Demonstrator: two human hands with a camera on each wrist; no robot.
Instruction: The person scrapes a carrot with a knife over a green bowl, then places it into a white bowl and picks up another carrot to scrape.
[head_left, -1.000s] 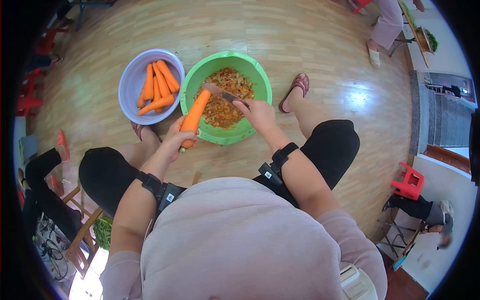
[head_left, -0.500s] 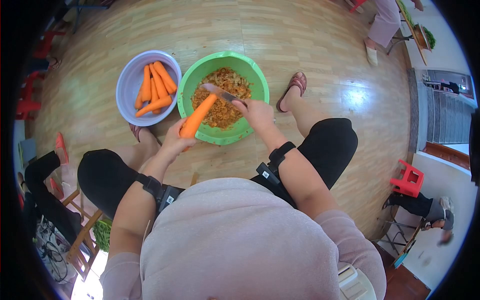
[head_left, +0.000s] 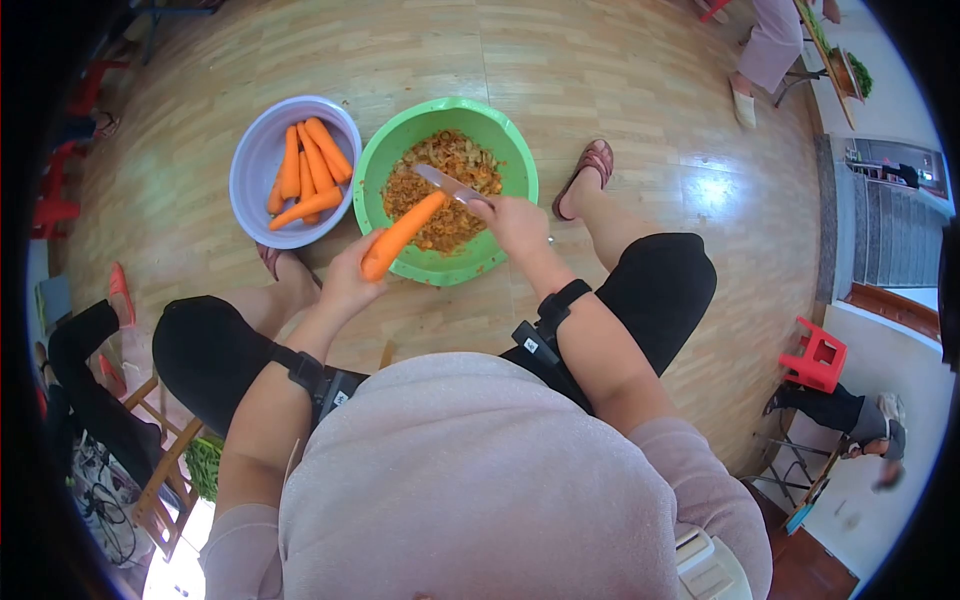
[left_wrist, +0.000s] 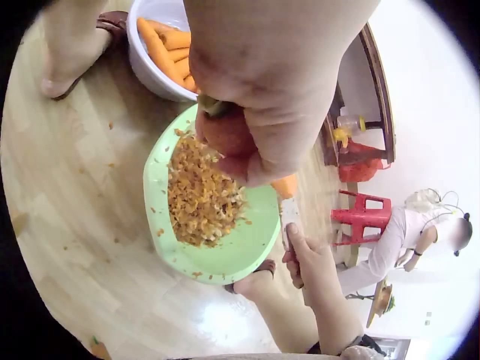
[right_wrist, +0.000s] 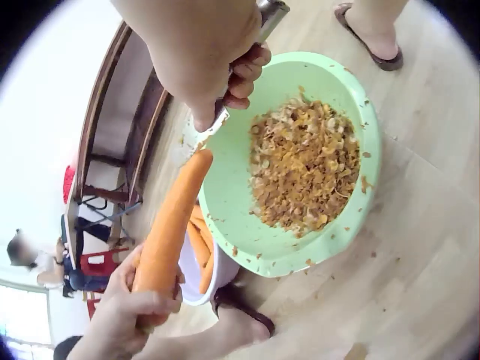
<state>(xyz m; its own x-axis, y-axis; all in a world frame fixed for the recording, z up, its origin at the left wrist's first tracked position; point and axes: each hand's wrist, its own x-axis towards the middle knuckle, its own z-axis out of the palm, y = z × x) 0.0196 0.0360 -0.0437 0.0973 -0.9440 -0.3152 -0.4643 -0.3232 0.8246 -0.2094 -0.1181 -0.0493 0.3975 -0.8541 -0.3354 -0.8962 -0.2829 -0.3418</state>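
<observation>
The left hand (head_left: 352,278) grips a peeled-looking orange carrot (head_left: 402,236) by its thick end, its thin tip pointing up and right over the near part of the green basin (head_left: 365,200). Curled round a knife handle, the right hand (head_left: 517,228) holds the blade (head_left: 440,181) just beyond the carrot's tip; in the right wrist view the blade is beside the tip (right_wrist: 198,161), and contact cannot be told. Brown and orange scraps (right_wrist: 304,165) lie in the basin. In the left wrist view the left hand (left_wrist: 262,112) covers much of its carrot.
A pale purple basin (head_left: 240,190) with several carrots (head_left: 313,160) stands left of the green one on the wooden floor. Sandalled feet flank the basins. A red stool (head_left: 815,358) and other people are at the sides; scattered bits dot the floor (right_wrist: 420,247).
The carrot's tip has moved to the right and its thick end has turned within the left hand. The knife blade has shifted slightly up and right, away from the carrot.
</observation>
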